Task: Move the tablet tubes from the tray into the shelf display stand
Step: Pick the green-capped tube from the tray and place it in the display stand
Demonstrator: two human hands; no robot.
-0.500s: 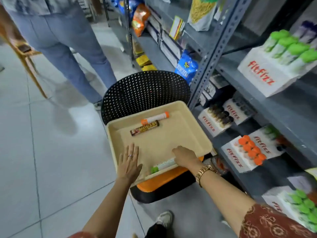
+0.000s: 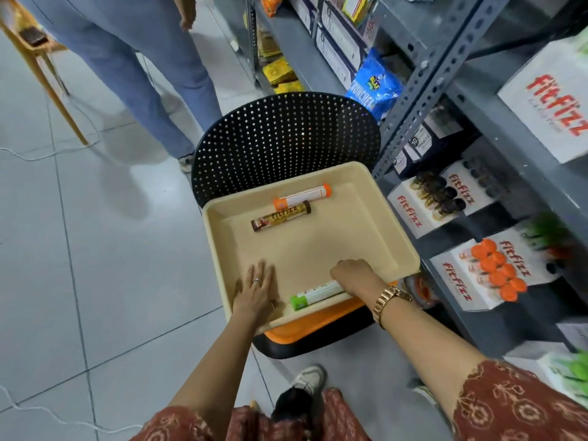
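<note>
A beige tray (image 2: 366,218) rests on a black perforated chair (image 2: 286,135). At its far side lie an orange-capped white tube (image 2: 302,196) and a brown tube (image 2: 280,215), touching. A green-capped white tube (image 2: 313,295) lies along the near rim. My right hand (image 2: 356,276) is closed over that tube's right end. My left hand (image 2: 256,289) lies flat, fingers apart, on the tray's near left floor and holds nothing. White Fitfizz display stands sit on the grey shelf: one with orange-capped tubes (image 2: 490,275), one with dark-capped tubes (image 2: 432,198).
Grey metal shelving (image 2: 423,81) runs along the right, with a blue snack bag (image 2: 374,85). A person in blue jeans (image 2: 127,74) stands beyond the chair on the tiled floor. A wooden stool leg (image 2: 54,93) is at the far left. My shoe (image 2: 308,378) is below.
Both hands stay in much the same spots on the tray. The head camera has moved closer and tipped down. The person in jeans has shifted.
</note>
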